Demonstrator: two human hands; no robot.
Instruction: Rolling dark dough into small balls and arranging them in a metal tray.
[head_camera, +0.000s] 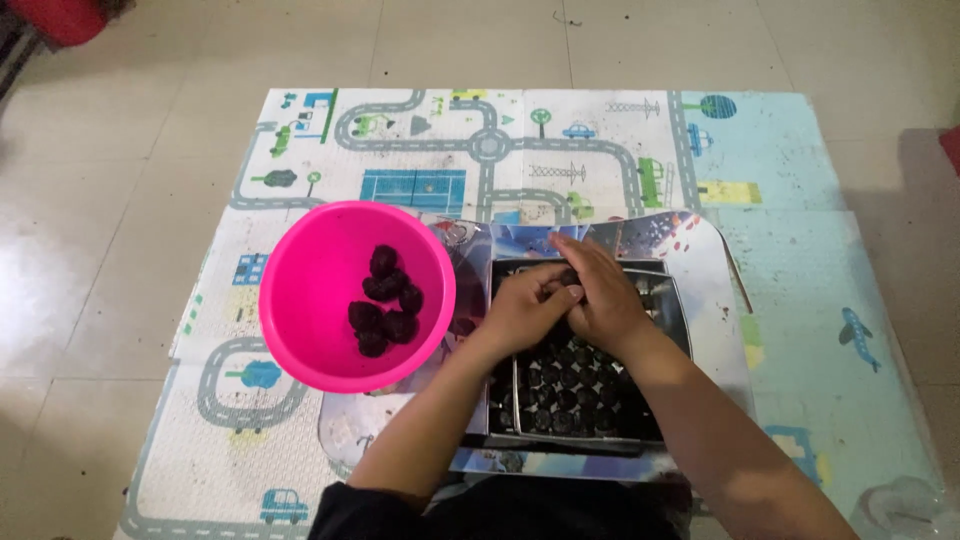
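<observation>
Hands meet over the far end of a dark metal tray (668, 300), right there in front of the person kneeling or sitting on the floor. The left hand (522, 308) is curled, fingers folded in toward the palm, and the right hand (600, 292) lies across it from the other side, fingers flat and laid over the left knuckles. They are pressed close together, as if cupping or rolling something small between them, but whatever sits inside that grip is hidden, so I cannot tell what they pinch.

Just beneath the wrists, rows of small dark balls (565, 385) fill the near part of the tray, packed side by side in tidy lines; that order looks deliberate, each one set tight against its neighbour so the tray takes as many as possible. Under the tray lies a shiny printed sheet (715, 290), probably there to catch crumbs and smears.

Off to the left of the left hand, within easy reach, stands a bright pink bowl (310, 290) with a small heap of dark lumps (385, 300) in its bottom. All of it rests on a play mat (600, 140) printed with roads and cars, spread over the pale tiled floor (100, 200).
</observation>
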